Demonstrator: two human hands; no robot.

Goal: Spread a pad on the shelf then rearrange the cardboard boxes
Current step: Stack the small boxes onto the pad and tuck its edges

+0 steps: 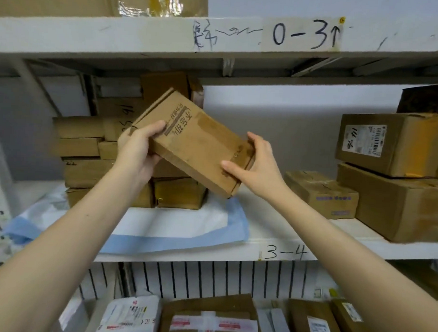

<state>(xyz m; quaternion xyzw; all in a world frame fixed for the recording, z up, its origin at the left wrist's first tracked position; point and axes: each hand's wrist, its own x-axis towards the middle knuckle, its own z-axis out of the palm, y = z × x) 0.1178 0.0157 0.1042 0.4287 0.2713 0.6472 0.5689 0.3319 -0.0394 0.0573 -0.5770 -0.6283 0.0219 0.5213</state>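
I hold a flat brown cardboard box point(199, 142) tilted in the air in front of the middle shelf point(334, 247). My left hand point(136, 148) grips its near-left corner, thumb on top. My right hand point(252, 164) holds its lower-right end, fingers wrapped round the edge. A blue and white pad point(176, 226) lies spread on the left half of the shelf. A stack of cardboard boxes point(94, 161) stands on the pad at the back left, partly hidden by the held box and my left arm.
Three more boxes stand on the shelf's right: a small one point(323, 192), a large one point(395, 204) and a labelled one point(387, 142) on top. The upper shelf point(143, 36) carries another box. Parcels point(207, 319) fill the level below.
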